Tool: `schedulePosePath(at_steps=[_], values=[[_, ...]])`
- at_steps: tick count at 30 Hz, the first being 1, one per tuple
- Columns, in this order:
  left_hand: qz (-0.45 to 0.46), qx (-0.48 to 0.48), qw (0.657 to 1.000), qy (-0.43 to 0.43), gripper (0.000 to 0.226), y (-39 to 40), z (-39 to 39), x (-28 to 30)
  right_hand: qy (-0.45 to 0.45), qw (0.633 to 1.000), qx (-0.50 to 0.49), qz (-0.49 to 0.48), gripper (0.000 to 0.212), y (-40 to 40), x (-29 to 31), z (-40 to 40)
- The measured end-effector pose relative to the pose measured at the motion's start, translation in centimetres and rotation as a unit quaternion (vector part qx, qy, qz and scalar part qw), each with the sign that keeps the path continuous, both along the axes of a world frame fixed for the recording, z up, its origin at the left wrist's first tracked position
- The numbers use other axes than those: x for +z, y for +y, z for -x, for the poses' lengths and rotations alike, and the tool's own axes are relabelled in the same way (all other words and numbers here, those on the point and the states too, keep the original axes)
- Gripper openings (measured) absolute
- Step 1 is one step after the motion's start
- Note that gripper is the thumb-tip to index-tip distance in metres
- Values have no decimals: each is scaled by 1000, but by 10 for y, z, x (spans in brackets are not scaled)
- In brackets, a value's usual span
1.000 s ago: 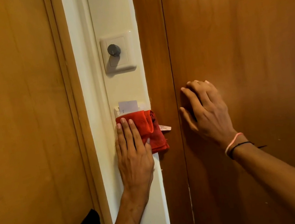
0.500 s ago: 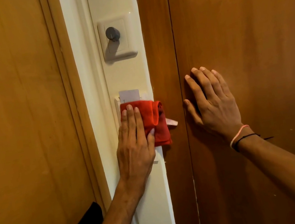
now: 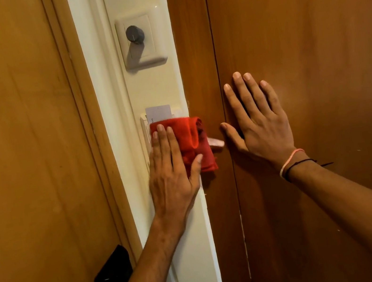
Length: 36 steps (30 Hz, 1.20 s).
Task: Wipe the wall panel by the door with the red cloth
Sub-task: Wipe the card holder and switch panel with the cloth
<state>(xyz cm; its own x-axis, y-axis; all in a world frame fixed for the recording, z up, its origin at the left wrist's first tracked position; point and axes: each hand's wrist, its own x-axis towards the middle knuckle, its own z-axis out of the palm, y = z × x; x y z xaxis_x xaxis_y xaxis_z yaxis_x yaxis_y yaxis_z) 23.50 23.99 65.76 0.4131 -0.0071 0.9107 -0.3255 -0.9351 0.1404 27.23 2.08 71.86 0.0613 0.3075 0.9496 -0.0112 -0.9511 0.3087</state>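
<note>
A narrow cream wall panel [image 3: 158,86] runs upright between two brown wooden surfaces. My left hand [image 3: 172,168] lies flat on the folded red cloth [image 3: 192,139] and presses it against the panel, over a key-card holder whose white card [image 3: 158,113] sticks out above the cloth. A white tag pokes out of the cloth's right side. My right hand [image 3: 258,118] rests flat, fingers spread, on the wooden surface [image 3: 300,46] to the right, holding nothing.
A white switch plate with a dark round knob [image 3: 135,35] sits on the panel above the cloth. The wooden door [image 3: 19,145] at the left carries a black lock plate [image 3: 113,276] low down.
My left hand with the cloth stays over the card holder, shifted slightly. My right hand's curled fingers have flattened out and spread on the wood. The view has tilted a little.
</note>
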Motion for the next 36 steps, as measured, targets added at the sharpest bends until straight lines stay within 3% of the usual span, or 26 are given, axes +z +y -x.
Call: schedulePosePath(at_steps=[2, 6, 10, 14, 17, 21, 24, 28, 31, 34, 36], values=[[35, 3, 999, 9, 85, -5, 1, 2, 2, 1000, 0, 2, 74, 0, 2, 1], [-37, 9, 999, 24, 88, 3, 8, -22, 3, 1000, 6, 2, 74, 0, -2, 1], [22, 18, 999, 23, 92, 3, 5, -3, -4, 1000, 6, 1, 74, 1, 1, 0], [-20, 20, 999, 24, 93, 7, 7, -4, 1, 1000, 5, -1, 73, 0, 0, 0], [25, 20, 999, 22, 95, 7, 5, 7, 2, 1000, 5, 0, 74, 0, 0, 0], [-50, 5, 998, 33, 95, 9, 9, -17, 2, 1000, 4, -3, 74, -1, -2, 0], [30, 2, 999, 32, 97, 10, 6, -10, 0, 1000, 11, -4, 74, 0, -1, -1], [-52, -5, 998, 21, 96, 7, 5, -12, 0, 1000, 8, -5, 73, 0, -2, -1], [32, -7, 999, 21, 99, 7, 4, -2, -1, 1000, 16, -3, 74, 0, -2, -1], [-51, -7, 999, 13, 99, 8, 4, -4, -3, 1000, 19, -6, 73, -1, -1, -2], [-6, -13, 1000, 19, 99, 13, 4, 0, -2, 1000, 21, -5, 74, -1, -3, -2]])
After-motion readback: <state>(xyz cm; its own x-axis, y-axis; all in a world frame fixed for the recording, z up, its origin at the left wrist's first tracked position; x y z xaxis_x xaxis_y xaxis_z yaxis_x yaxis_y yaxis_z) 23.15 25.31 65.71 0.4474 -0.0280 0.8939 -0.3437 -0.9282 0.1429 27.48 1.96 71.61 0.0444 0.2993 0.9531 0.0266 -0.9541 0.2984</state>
